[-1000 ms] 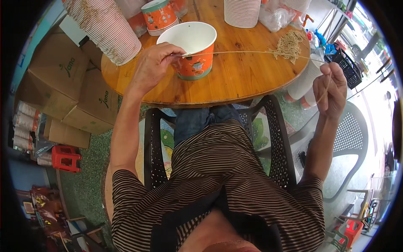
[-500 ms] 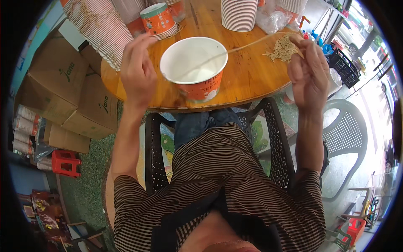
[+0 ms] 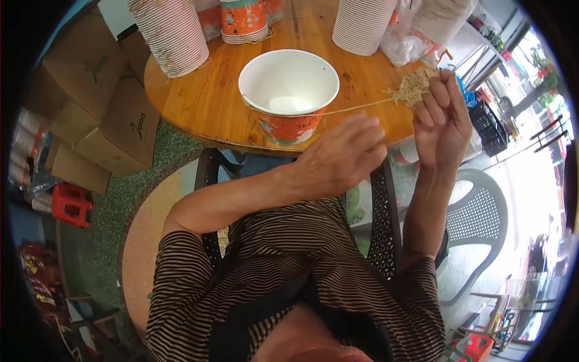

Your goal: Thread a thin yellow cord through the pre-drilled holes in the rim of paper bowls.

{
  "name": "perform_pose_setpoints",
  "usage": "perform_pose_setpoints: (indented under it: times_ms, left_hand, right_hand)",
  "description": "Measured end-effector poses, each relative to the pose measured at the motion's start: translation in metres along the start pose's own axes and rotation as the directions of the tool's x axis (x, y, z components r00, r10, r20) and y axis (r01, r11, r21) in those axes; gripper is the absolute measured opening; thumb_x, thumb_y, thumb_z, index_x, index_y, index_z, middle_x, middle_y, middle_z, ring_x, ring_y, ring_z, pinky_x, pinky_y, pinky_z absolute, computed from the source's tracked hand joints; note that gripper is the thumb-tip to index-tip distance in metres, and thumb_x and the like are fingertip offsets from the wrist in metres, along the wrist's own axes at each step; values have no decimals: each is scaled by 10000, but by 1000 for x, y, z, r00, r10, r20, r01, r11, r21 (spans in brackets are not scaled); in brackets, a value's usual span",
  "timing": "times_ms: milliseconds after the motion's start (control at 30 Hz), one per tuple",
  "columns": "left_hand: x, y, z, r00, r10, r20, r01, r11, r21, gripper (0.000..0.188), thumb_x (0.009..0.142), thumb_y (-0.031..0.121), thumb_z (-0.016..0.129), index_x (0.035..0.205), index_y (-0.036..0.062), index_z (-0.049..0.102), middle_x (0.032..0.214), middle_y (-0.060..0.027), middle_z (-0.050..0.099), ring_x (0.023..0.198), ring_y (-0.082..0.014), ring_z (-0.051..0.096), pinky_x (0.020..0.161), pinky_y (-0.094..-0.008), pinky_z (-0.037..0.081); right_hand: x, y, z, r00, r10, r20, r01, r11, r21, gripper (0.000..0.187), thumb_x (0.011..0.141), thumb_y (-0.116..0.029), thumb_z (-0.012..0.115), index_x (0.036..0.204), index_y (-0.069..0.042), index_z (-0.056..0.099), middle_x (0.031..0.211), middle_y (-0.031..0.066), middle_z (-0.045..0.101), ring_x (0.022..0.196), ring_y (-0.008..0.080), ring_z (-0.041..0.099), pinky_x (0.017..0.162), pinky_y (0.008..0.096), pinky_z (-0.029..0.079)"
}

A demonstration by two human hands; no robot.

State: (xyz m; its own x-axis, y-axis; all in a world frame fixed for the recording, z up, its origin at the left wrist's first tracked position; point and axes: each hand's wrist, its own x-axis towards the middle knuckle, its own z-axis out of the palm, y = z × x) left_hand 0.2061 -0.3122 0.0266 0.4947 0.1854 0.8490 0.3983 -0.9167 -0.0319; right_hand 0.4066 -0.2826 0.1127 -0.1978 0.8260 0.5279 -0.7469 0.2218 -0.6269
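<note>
A white-lined paper bucket (image 3: 288,123) with an orange printed outside stands upright near the table's front edge. Along its front, just under the rim, runs a thin tan string (image 3: 356,110), stretched off to the right. My right hand (image 3: 443,123) is raised at the right with curled fingers, closed on the string's far end; the exact pinch is partly hidden. Across my body reaches my left hand (image 3: 344,151), just right of and nearer than the bucket. It is slightly blurred, its thumb apart from the bent fingers, and nothing shows in it.
A heap of tan strings (image 3: 413,85) lies beside my right hand. Tall stacks of paper buckets (image 3: 169,36) (image 3: 362,24) and another orange bucket (image 3: 244,21) stand farther back on the wooden table (image 3: 205,114). Cardboard boxes (image 3: 120,127) are piled at left.
My left hand has swung from left of the bucket to its right front. The string, earlier slanting across the bucket's opening, now passes along its front below the rim. My right hand stays raised.
</note>
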Motion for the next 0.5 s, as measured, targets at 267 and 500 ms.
perform_pose_setpoints:
  times_ms: [267, 500]
  left_hand:
    - [-7, -43, 4, 964, -257, -61, 261, 895, 362, 517, 861, 105, 715, 1316, -31, 511, 1473, -301, 391, 1362, -524, 414, 1121, -584, 393]
    - [-2, -61, -35, 808, -582, 92, 483, 743, 463, 563, 856, 119, 722, 1360, -11, 509, 1194, -205, 651, 1106, -382, 636, 956, -481, 500]
  right_hand:
    - [-10, 4, 7, 997, 0, -71, -5, 998, -70, 286, 1120, -205, 463, 1220, 27, 596, 692, -81, 325, 494, 16, 256, 414, 185, 287]
    - [-14, 22, 7, 991, 31, -128, -54, 982, -183, 285, 1101, -205, 506, 1187, 45, 614, 655, -84, 295, 485, 14, 231, 388, 185, 265]
